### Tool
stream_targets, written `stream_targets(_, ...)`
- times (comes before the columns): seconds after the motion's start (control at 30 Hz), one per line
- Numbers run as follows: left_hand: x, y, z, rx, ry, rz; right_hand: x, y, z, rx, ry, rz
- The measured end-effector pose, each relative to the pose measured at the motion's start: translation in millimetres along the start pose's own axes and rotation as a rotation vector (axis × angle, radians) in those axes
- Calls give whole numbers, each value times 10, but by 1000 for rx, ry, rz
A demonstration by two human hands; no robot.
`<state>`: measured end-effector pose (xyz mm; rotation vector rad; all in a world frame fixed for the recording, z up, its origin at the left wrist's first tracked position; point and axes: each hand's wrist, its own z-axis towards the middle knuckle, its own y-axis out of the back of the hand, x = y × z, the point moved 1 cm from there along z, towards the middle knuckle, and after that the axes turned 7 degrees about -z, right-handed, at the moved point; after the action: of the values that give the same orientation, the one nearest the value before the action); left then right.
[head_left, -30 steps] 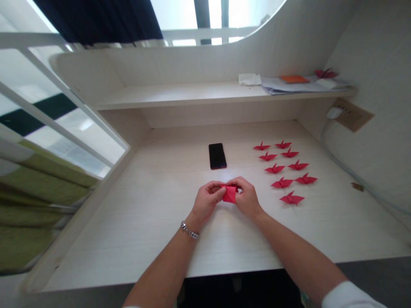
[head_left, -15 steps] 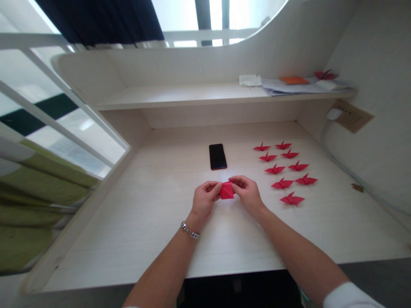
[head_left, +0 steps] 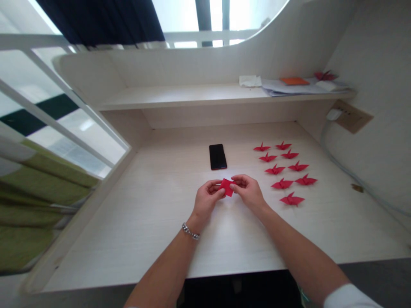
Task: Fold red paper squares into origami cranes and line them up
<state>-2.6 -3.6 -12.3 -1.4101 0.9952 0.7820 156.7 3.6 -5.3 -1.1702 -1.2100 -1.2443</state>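
Observation:
A small folded piece of red paper [head_left: 227,187] is held just above the pale wooden desk [head_left: 160,205], near its middle. My left hand [head_left: 207,198] pinches its left side with thumb and fingers, a metal bracelet on that wrist. My right hand [head_left: 248,192] pinches its right side. Both hands are closed on the paper. Several finished red paper cranes [head_left: 282,170] lie in two rows on the desk just right of my right hand.
A black phone [head_left: 217,156] lies flat behind my hands. The shelf [head_left: 180,95] above the desk carries papers, an orange pad [head_left: 293,80] and a red paper crane [head_left: 325,75]. A wall socket with a white cable [head_left: 340,114] is at the right.
The red paper has been folded smaller and lifted slightly away from me. Both hands shifted a little farther from me while keeping their pinch.

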Motion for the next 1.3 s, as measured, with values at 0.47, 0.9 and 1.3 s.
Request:
stream_targets(0.47, -23, -49, -42, 62, 57, 73, 56, -4, -53, -46, 10, 16)
stream_targets(0.9, -10, -45, -41, 29, 94, 58, 37, -10, -20, -56, -23, 35)
stream_targets(1.3, -2, -58, -36, 24, 130, 43, 52, -4, -18, -60, 0, 4)
